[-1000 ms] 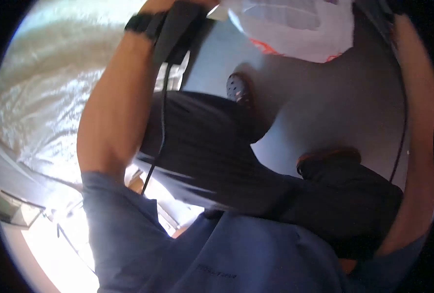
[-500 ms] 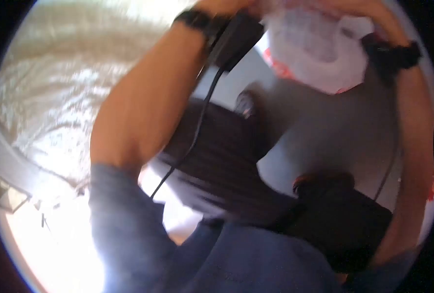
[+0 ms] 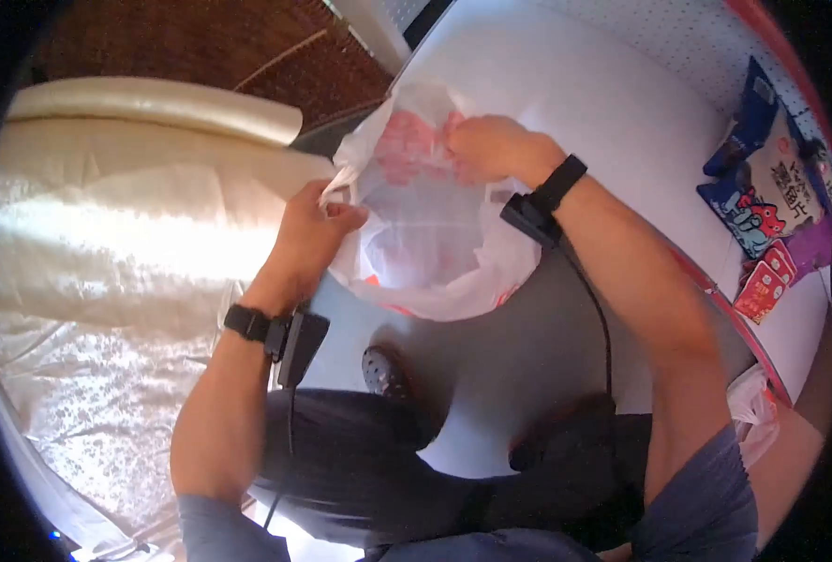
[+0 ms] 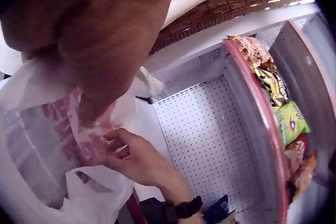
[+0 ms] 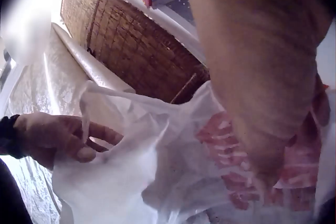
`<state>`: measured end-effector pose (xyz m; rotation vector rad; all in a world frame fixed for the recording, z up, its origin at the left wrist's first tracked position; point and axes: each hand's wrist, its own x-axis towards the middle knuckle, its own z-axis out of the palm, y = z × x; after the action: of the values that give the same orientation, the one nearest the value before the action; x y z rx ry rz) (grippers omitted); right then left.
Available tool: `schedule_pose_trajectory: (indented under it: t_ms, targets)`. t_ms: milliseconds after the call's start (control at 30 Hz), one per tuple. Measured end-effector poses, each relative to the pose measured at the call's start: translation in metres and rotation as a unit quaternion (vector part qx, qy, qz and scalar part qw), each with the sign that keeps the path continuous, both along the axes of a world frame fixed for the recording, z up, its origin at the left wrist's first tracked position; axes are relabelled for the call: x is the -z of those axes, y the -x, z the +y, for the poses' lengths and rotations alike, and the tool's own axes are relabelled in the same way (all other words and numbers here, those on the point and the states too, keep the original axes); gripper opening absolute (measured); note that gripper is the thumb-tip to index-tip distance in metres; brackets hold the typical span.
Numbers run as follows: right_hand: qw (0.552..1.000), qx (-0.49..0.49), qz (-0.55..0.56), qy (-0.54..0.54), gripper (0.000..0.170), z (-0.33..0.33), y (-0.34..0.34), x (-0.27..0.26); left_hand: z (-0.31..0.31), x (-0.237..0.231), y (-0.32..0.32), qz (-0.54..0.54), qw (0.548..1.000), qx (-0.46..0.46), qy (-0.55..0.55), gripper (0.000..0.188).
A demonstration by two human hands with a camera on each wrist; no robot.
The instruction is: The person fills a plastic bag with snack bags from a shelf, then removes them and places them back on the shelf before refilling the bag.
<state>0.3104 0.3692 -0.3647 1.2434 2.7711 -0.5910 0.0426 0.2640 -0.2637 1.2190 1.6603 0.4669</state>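
A white plastic bag with red print [image 3: 435, 296] hangs with its mouth spread between both hands, above the grey floor; its inside looks see-through and pale. My left hand [image 3: 305, 236] grips the bag's handle at the left rim, thumb and fingers around the plastic, as the right wrist view also shows for the left hand [image 5: 58, 136]. At the far right of the mouth, my right hand [image 3: 502, 150] pinches the rim beside the red print. In the left wrist view the right hand [image 4: 139, 158] has fingers bent over the printed plastic [image 4: 65, 129].
Snack packets [image 3: 772, 192] stand on a white shelf [image 3: 566, 89] with a red edge at the right. Shiny cream fabric [image 3: 126, 206] and a roll lie left. Behind is a brown woven panel [image 3: 219, 56]. Another white bag [image 3: 753, 412] is lower right. Cables hang from both wrists.
The head view has shifted, bringing the hands, shelf and packets into sight. The bag sits lower and further left in view, its mouth now visible between the hands.
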Motion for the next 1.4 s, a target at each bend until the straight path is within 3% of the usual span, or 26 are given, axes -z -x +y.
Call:
schedule_pose_trajectory:
  t_ms: [67, 133, 200, 267, 300, 333, 467, 567, 667, 700, 733, 767, 800, 867, 1000, 1067, 1100, 1133, 1200, 1233, 1300, 1400]
  targets:
    - [1.0, 0.019, -0.009, -0.006, 0.038, -0.001, -0.005, 0.0, -0.001, -0.003, -0.003, 0.002, 1.0, -0.009, -0.029, 0.049]
    - [0.999, 0.028, -0.019, 0.019, 0.036, 0.003, -0.002, -0.007, 0.003, -0.01, 0.001, -0.121, 0.987, -0.103, 0.008, 0.042]
    - [0.999, 0.049, -0.007, 0.014, 0.034, -0.001, -0.003, -0.017, 0.004, -0.011, -0.003, -0.172, 0.973, -0.15, 0.024, 0.033]
    - [0.998, 0.068, 0.008, 0.01, 0.032, -0.005, -0.003, -0.028, 0.007, 0.005, 0.012, -0.188, 0.975, -0.11, 0.035, 0.03]
    - [0.994, 0.052, 0.093, 0.013, 0.031, -0.006, -0.003, -0.033, 0.003, -0.003, -0.001, -0.172, 0.976, -0.126, 0.039, 0.025]
    - [0.984, 0.033, 0.176, 0.014, 0.031, -0.007, -0.001, -0.039, 0.004, 0.004, 0.005, -0.185, 0.977, -0.099, 0.047, 0.026]
    - [0.969, 0.027, 0.239, -0.059, 0.039, -0.003, 0.02, -0.032, 0.004, -0.005, -0.013, -0.2, 0.969, -0.095, 0.105, 0.043]
    - [0.927, 0.106, 0.358, 0.026, 0.043, -0.015, 0.029, -0.051, 0.005, -0.019, -0.032, -0.202, 0.96, -0.164, 0.105, 0.058]
    - [0.909, 0.106, 0.401, -0.044, 0.038, -0.011, 0.043, -0.041, 0.011, -0.026, -0.036, -0.285, 0.939, -0.138, 0.132, 0.072]
    - [0.915, 0.053, 0.39, -0.09, 0.035, -0.004, 0.046, -0.034, 0.009, -0.035, -0.049, -0.3, 0.927, -0.183, 0.133, 0.076]
    - [0.914, 0.05, 0.391, -0.097, 0.035, -0.001, 0.044, -0.025, 0.007, -0.043, -0.062, -0.315, 0.912, -0.226, 0.135, 0.081]
    - [0.94, 0.072, 0.323, -0.079, 0.036, -0.005, 0.039, -0.035, 0.007, -0.051, -0.069, -0.312, 0.907, -0.249, 0.137, 0.081]
    - [0.961, 0.096, 0.252, -0.06, 0.038, -0.008, 0.034, -0.045, 0.01, -0.049, -0.064, -0.313, 0.908, -0.245, 0.13, 0.081]
    - [0.964, 0.107, 0.237, -0.063, 0.035, -0.008, 0.028, -0.052, 0.015, -0.024, -0.039, -0.347, 0.893, -0.231, 0.169, 0.079]
    - [0.962, 0.156, 0.208, -0.078, 0.034, -0.006, 0.021, -0.041, 0.021, 0.034, 0.002, -0.239, 0.928, -0.267, 0.103, 0.055]
    - [0.95, 0.174, 0.249, -0.075, 0.036, -0.006, 0.017, -0.048, 0.021, 0.041, 0.006, -0.105, 0.969, -0.216, 0.055, 0.04]
    - [0.945, 0.165, 0.269, -0.084, 0.038, -0.004, 0.017, -0.045, 0.023, 0.05, 0.017, -0.095, 0.97, -0.215, 0.064, 0.034]
    - [0.943, 0.175, 0.267, -0.09, 0.038, -0.002, 0.018, -0.048, 0.022, 0.058, 0.027, -0.117, 0.976, -0.179, 0.041, 0.053]
    - [0.935, 0.157, 0.3, -0.11, 0.037, 0.002, 0.021, -0.056, 0.016, 0.049, 0.012, -0.049, 0.978, -0.201, -0.009, 0.068]
    - [0.924, 0.153, 0.327, -0.127, 0.036, 0.003, 0.022, -0.059, 0.016, 0.048, 0.008, -0.049, 0.98, -0.194, -0.011, 0.068]
    - [0.912, 0.155, 0.35, -0.146, 0.034, 0.001, 0.022, -0.073, 0.016, 0.043, 0.001, 0.06, 0.977, -0.189, -0.076, 0.079]
    - [0.902, 0.16, 0.365, -0.166, 0.029, -0.001, 0.022, -0.093, 0.011, 0.028, -0.017, 0.112, 0.977, -0.138, -0.118, 0.078]
